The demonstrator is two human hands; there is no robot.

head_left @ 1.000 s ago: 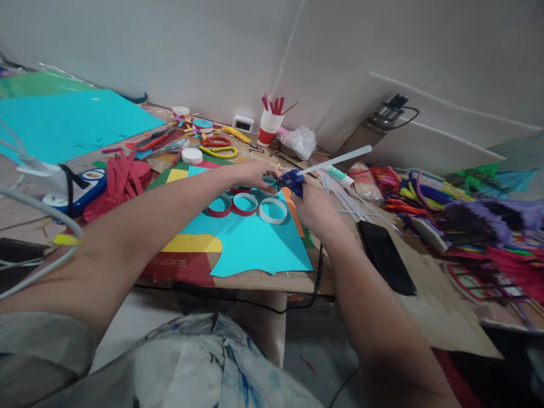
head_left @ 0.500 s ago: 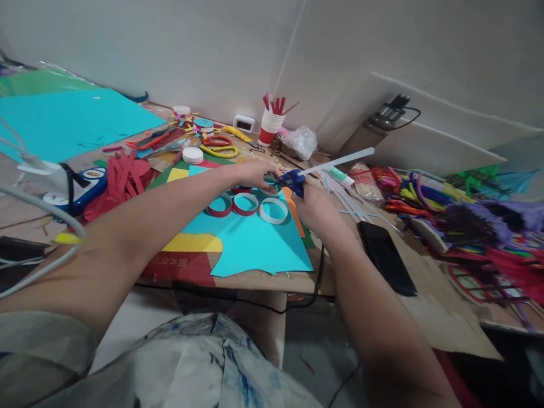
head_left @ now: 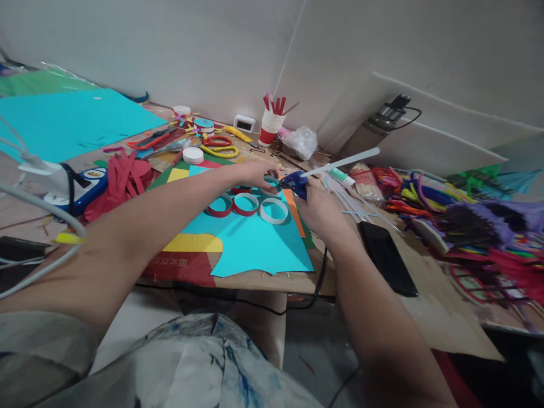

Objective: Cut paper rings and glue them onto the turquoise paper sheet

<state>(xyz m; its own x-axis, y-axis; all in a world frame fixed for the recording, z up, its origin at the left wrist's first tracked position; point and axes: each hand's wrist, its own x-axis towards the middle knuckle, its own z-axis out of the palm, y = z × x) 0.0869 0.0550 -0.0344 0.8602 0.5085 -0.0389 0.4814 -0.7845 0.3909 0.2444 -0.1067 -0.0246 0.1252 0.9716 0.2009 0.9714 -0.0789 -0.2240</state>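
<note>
My right hand is wrapped around a blue hot glue gun, with a long translucent glue stick jutting from its back. Its nozzle points left, close to a pale paper ring at the far side of the turquoise sheet. My left hand has thumb and fingers curled at that ring, partly covering it. In front of the hands stand a white paper ring and two red-and-white paper rings. Another red piece lies partly hidden under my left wrist.
A phone and loose glue sticks lie at right, before a grey bottle and pipe cleaners. Scissors, a paper cup and a white lid stand behind. Red strips lie left; a black cable hangs at the front edge.
My right hand and the glue gun have shifted slightly to the right, the nozzle drawing a little away from my left fingers. My left hand and the front rings stay nearly still.
</note>
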